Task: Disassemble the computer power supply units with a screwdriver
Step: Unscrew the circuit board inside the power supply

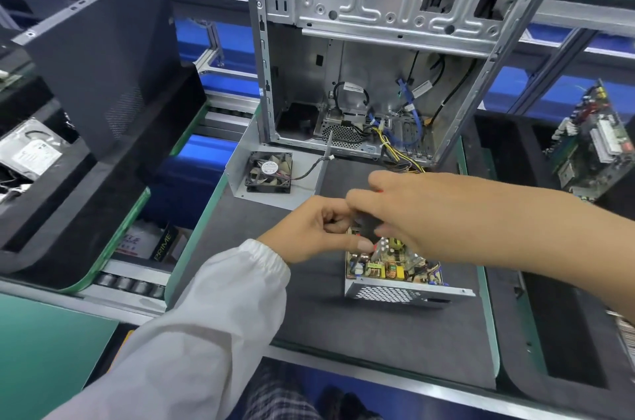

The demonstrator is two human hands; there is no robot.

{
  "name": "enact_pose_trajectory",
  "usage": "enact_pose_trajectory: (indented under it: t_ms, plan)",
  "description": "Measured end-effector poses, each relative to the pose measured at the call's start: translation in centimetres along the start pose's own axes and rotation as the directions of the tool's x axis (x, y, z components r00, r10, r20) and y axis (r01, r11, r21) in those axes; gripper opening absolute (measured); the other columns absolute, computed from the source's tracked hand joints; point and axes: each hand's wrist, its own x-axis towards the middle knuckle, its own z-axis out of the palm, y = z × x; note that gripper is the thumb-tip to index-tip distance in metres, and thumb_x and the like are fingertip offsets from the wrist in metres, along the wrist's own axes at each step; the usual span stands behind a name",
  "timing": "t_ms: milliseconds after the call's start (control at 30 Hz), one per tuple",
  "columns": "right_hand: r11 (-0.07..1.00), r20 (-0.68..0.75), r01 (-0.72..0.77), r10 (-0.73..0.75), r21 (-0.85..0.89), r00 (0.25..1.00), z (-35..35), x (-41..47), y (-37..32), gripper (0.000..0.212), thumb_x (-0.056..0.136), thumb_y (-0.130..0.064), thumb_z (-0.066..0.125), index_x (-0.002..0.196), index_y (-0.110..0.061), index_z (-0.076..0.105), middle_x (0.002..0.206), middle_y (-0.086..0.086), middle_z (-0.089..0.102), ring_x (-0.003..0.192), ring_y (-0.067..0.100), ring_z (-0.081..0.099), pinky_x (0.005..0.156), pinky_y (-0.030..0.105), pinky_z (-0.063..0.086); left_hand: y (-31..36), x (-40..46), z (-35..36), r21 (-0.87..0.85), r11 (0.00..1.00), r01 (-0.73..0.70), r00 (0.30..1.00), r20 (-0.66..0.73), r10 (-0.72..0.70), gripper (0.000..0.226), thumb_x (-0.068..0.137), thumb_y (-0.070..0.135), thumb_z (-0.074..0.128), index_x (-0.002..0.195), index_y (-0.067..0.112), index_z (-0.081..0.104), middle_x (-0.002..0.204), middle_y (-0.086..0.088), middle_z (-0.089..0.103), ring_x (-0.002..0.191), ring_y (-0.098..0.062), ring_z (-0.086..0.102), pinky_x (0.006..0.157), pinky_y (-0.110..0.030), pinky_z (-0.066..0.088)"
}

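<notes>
Black foam tray [68, 213] fills the left of the frame, with a dark side panel [103, 55] leaning upright in it. Hard drive [29, 153] sits at the far left edge, partly cut off.

Lower left: white sleeve [192, 327] runs up to the left hand [309, 230] at centre frame. Its fingers are curled in and the thumb lies forward along the top edge of the power supply unit [395, 272]. What it pinches, if anything, I cannot tell; the spot is blurred and covered by the other hand.

Above the left hand, a small fan [269, 172] lies flat on a bent metal plate [240, 165], its wire trailing right.

Centre: dark work mat [360, 333] carries the power supply unit, cover off, circuit board and coils exposed, perforated wall facing the camera. It sits just right of centre, lower half of the frame.

Behind it, an open PC case [360, 41] stands upright, with blue and yellow cables bunched at its bottom.

Right hand [412, 210] reaches in from the right, bare forearm, directly over the unit's far side and touching the left hand. Fingers bent down around something dark with a bit of red showing at the knuckles; too blurred to name.

Far right: a green circuit board [591, 141] stands propped in another black tray [515, 144].
</notes>
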Motion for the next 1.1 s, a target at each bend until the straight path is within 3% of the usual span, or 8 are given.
enact_pose_trajectory:
  t_ms: [133, 233, 367, 533, 700, 800, 967, 1100]
  plan:
    - [0.982, 0.025, 0.066, -0.071, 0.176, 0.997, -0.8, -0.3, -0.1, 0.037, 0.090, -0.049, 0.055, 0.122, -0.040, 0.039, 0.111, -0.006, 0.039, 0.089, 0.018, 0.051, 0.075, 0.037, 0.047, -0.3, 0.1, 0.4, 0.006, 0.999, 0.041, 0.997, -0.061, -0.040, 0.028, 0.065, 0.015, 0.082, 0.071, 0.003, 0.057, 0.060, -0.005, 0.026, 0.058, -0.011, 0.023, 0.055, -0.019, 0.025]
    - [0.992, -0.114, -0.130, 0.127, -0.012, 0.985, -1.0, 0.2, -0.5, 0.058, 0.080, -0.076, 0.031, 0.103, -0.025, 0.046, 0.077, -0.003, 0.038, 0.066, 0.019, 0.041, 0.050, 0.029, 0.032, -0.1, 0.5, 1.0, -0.012, 0.999, 0.034, 0.999, -0.019, -0.034, 0.042, 0.063, 0.019, 0.087, 0.092, 0.006, 0.059, 0.072, -0.008, 0.046, 0.066, -0.014, 0.044, 0.065, -0.025, 0.039]
    - [0.982, -0.100, -0.124, 0.111, -0.139, 0.989, 0.0, 0.9, -1.0, 0.027, 0.099, -0.048, 0.039, 0.093, -0.022, 0.038, 0.070, -0.004, 0.026, 0.061, 0.021, 0.041, 0.043, 0.027, 0.020, 0.2, 0.4, 0.6, -0.029, 1.000, -0.008, 0.999, 0.050, 0.009, 0.047, 0.071, 0.003, 0.081, 0.082, 0.046, 0.065, 0.058, 0.017, 0.048, 0.053, 0.001, 0.036, 0.057, -0.013, 0.035]
    - [0.998, 0.076, 0.070, -0.070, -0.004, 0.995, 0.1, 0.1, 0.0, 0.037, 0.093, -0.017, 0.054, 0.113, -0.037, 0.032, 0.107, -0.004, 0.033, 0.088, 0.017, 0.039, 0.067, 0.034, 0.042, -0.1, 0.2, 0.0, -0.010, 0.999, 0.034, 0.999, 0.030, -0.033, 0.020, 0.071, 0.016, 0.082, 0.076, 0.032, 0.071, 0.057, 0.004, 0.034, 0.053, -0.022, 0.028, 0.059, -0.021, 0.030]
    - [0.994, -0.024, -0.106, 0.106, 0.006, 0.994, -0.8, 0.3, -0.2, 0.051, 0.083, -0.072, 0.042, 0.100, -0.023, 0.043, 0.081, -0.003, 0.037, 0.069, 0.019, 0.041, 0.054, 0.030, 0.032, -0.3, 0.9, 1.0, -0.014, 0.999, 0.043, 0.998, -0.035, -0.044, 0.037, 0.060, 0.011, 0.088, 0.083, 0.020, 0.061, 0.064, 0.003, 0.044, 0.061, -0.001, 0.039, 0.060, -0.013, 0.038]
    - [0.984, -0.064, -0.134, 0.127, -0.119, 0.990, -0.5, 0.9, -0.8, 0.041, 0.095, -0.060, 0.033, 0.092, -0.020, 0.043, 0.069, -0.002, 0.030, 0.068, 0.024, 0.047, 0.047, 0.030, 0.026, -0.4, 0.7, 0.8, -0.043, 0.998, 0.036, 0.998, 0.047, -0.034, 0.036, 0.061, 0.023, 0.087, 0.088, 0.030, 0.063, 0.065, 0.005, 0.054, 0.062, -0.007, 0.049, 0.063, -0.016, 0.041]
    - [0.997, 0.077, 0.064, -0.060, -0.051, 0.995, -0.1, 0.4, -0.3, 0.032, 0.093, -0.023, 0.055, 0.116, -0.032, 0.034, 0.106, -0.005, 0.033, 0.086, 0.017, 0.040, 0.070, 0.038, 0.050, -1.1, 0.2, 0.0, -0.004, 0.998, 0.061, 0.998, 0.033, -0.061, 0.033, 0.069, 0.034, 0.083, 0.085, 0.009, 0.069, 0.060, 0.001, 0.030, 0.060, -0.015, 0.027, 0.062, -0.028, 0.026]
    - [0.998, -0.001, -0.022, 0.022, 0.054, 1.000, -0.5, 0.2, -0.1, 0.044, 0.084, -0.063, 0.055, 0.105, -0.028, 0.036, 0.091, -0.006, 0.036, 0.071, 0.013, 0.040, 0.059, 0.031, 0.036, -0.8, 0.8, 0.7, -0.018, 0.996, 0.085, 0.996, -0.029, -0.085, 0.050, 0.059, 0.033, 0.086, 0.088, 0.001, 0.061, 0.072, -0.011, 0.043, 0.069, -0.026, 0.032, 0.068, -0.034, 0.030]
